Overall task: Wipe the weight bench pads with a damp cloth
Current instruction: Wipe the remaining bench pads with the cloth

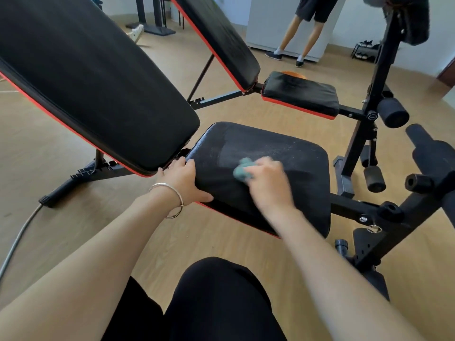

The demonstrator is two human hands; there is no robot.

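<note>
Pale wood-look floor (221, 242) runs under everything, and closest to you, at 6 o'clock, your knees in black trousers (221, 303) fill the bottom of the view. Both bare forearms reach forward from there. Your left hand (183, 179), thin silver bangle (172, 193) on the wrist, grips the 9 o'clock edge of the black padded seat (295, 168), fingers curled over the rim, thumb laid along the near side. Your right hand (268, 183), blurred, is bunched tight around a small crumpled teal cloth (242, 169) and presses it onto the middle of that seat. A paler smeared patch shows on the pad just beyond the cloth, towards 12 o'clock. At 10 o'clock from the seat, the long black backrest pad with red trim (98, 82) rises tilted, its lower end just beside your left fingers. A grey cable (19, 237) trails across the floor at 8 o'clock. Black foam rollers (392, 113) sit on the frame at 2 o'clock. Further off at 12 o'clock stands a second black-and-red bench (300, 94), backrest tilted too. Well beyond it, at 1 o'clock, a person in dark shorts (307, 20) stands facing a white cabinet (270, 20).
</note>
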